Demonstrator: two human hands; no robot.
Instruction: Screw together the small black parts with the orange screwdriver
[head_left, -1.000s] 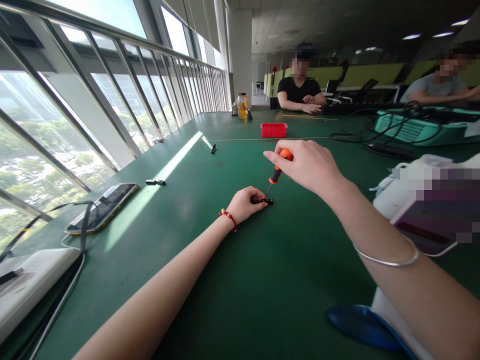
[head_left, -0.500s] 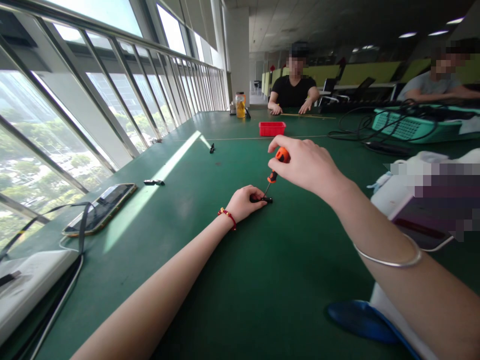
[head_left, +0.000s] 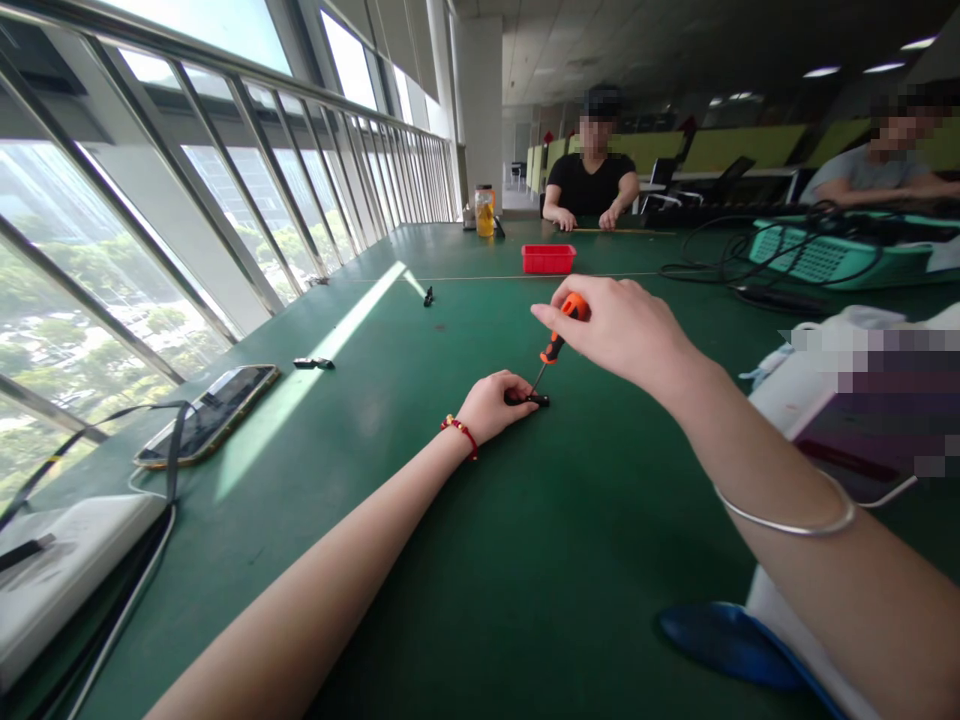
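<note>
My left hand [head_left: 493, 408] rests on the green table [head_left: 420, 560] and pinches a small black part [head_left: 538, 401] between thumb and fingers. Above and to the right, my right hand [head_left: 619, 325] grips the orange and black handle of a screwdriver [head_left: 553, 347]. The screwdriver leans, its thin shaft pointing down to the black part beside my left fingertips. Whether the tip sits in the part is too small to tell. Two other small black pieces lie on the table, one [head_left: 313, 364] near the phone and one [head_left: 428, 296] farther back.
Left: a phone [head_left: 210, 415], a white power strip [head_left: 71, 570] and cables. Behind my hands is a red tray [head_left: 548, 260]; a jar [head_left: 484, 212] stands farther back. Right: a teal basket [head_left: 832, 255], a white bag and a blue object [head_left: 727, 640]. Two people sit beyond.
The fingers of my right hand have shifted around the screwdriver handle. My left hand still holds the black part. Across the table, the person's hands have come closer together.
</note>
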